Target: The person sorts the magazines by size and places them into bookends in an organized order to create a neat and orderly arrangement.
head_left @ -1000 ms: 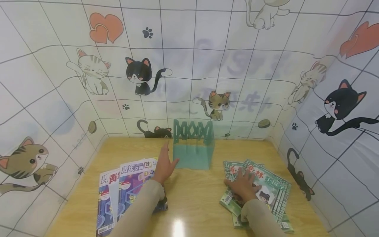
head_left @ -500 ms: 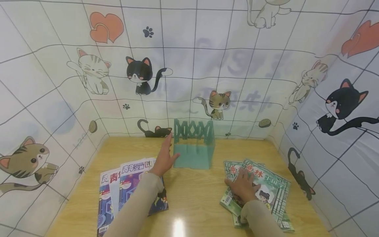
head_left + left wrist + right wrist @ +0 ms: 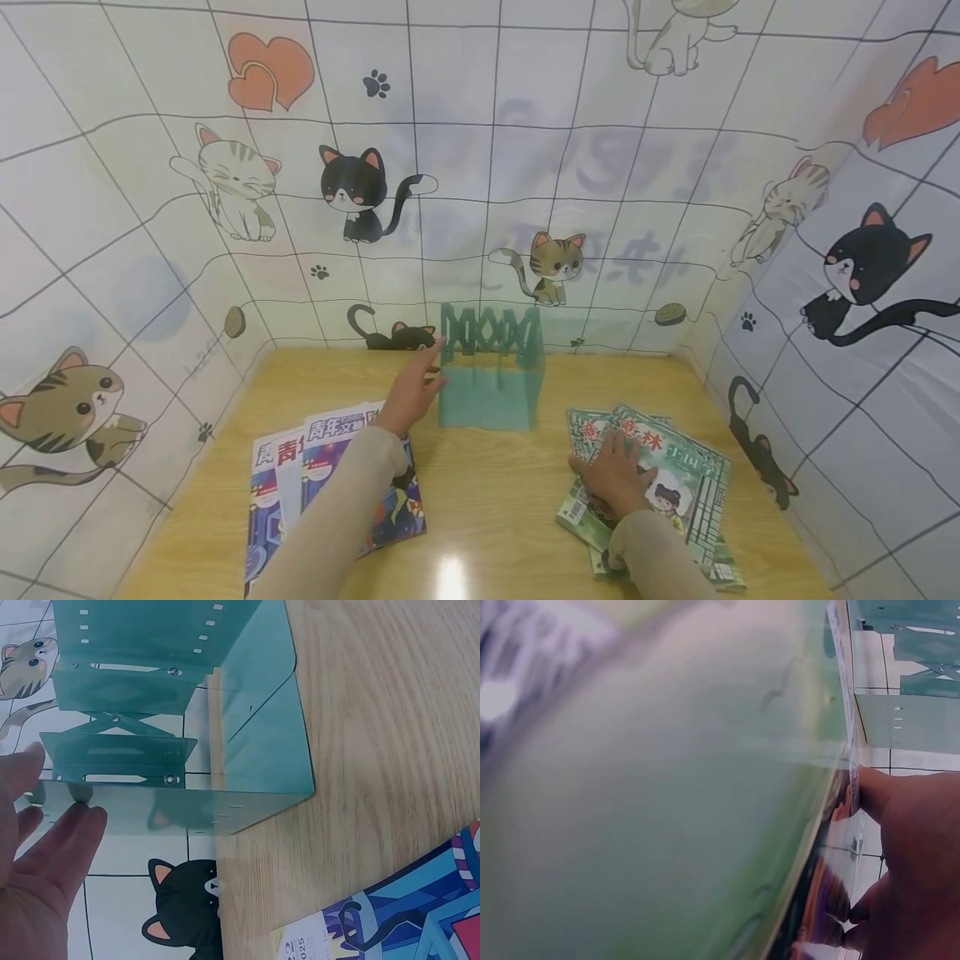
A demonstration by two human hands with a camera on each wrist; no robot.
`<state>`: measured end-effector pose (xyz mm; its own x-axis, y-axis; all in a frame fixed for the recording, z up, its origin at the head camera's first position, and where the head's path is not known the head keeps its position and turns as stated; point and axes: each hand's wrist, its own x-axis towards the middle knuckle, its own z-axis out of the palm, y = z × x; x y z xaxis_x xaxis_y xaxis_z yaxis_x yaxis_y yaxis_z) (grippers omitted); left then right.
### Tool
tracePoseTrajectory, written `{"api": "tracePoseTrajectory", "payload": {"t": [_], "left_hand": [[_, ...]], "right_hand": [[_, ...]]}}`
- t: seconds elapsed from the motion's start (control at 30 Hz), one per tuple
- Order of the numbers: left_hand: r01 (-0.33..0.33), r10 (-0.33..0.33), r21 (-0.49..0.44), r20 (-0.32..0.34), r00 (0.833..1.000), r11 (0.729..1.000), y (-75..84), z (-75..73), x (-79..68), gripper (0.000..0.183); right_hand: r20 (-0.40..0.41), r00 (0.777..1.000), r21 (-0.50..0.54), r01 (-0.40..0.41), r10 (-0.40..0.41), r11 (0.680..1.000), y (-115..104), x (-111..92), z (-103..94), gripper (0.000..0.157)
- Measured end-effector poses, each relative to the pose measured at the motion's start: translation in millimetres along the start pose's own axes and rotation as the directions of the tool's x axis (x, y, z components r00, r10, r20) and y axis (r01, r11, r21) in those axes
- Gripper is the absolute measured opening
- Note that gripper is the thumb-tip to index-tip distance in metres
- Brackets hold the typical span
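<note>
At the left side panel of a teal metal bookend stand [image 3: 486,400], my left hand [image 3: 408,392] has its fingertips close against the outer face. The left wrist view shows the fingertips [image 3: 94,817] mirrored in that panel [image 3: 172,810], with the thumb [image 3: 26,769] past the panel's edge. My right hand [image 3: 615,475] rests with spread fingers on a fanned pile of green magazines [image 3: 693,492]. A blurred green cover [image 3: 652,787] fills most of the right wrist view, and part of the right hand [image 3: 922,862] shows at its right edge.
Purple magazines [image 3: 266,500] lie fanned at the left of the wooden table [image 3: 491,508], partly hidden by the left sleeve [image 3: 337,500]. A cat-print sheet [image 3: 480,150] hangs behind the table and along both sides. The bookend stands near the table's back edge.
My left hand has drawn slightly back and down beside the stand, and its fingers have bent a little. The right hand stays on the green magazines, whose top copy has shifted slightly left.
</note>
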<state>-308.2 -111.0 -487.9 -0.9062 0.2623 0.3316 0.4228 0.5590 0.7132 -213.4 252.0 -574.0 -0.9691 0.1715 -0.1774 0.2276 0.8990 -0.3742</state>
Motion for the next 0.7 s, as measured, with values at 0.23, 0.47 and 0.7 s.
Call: {"api": "tracePoseTrajectory", "payload": {"t": [0.23,0.47,0.7], "left_hand": [[-0.005,0.005,0.049,-0.011,1.0,0.999,-2.9,-3.2,3.4,0.068],[-0.012,0.012,0.076,0.005,1.0,0.997,-4.1,-1.8,5.2,0.073],[-0.008,0.006,0.074,0.031,0.999,0.997,-1.3,-6.5,7.0,0.073]], "right_hand": [[-0.007,1.0,0.003,0.001,-0.001,1.0,0.8,0.6,1.0,0.108],[-0.004,1.0,0.0,0.007,-0.007,1.0,2.4,0.4,-0.2,0.109],[0.007,1.0,-0.017,0.022,-0.022,1.0,2.0,-1.1,-2.1,0.107]]}}
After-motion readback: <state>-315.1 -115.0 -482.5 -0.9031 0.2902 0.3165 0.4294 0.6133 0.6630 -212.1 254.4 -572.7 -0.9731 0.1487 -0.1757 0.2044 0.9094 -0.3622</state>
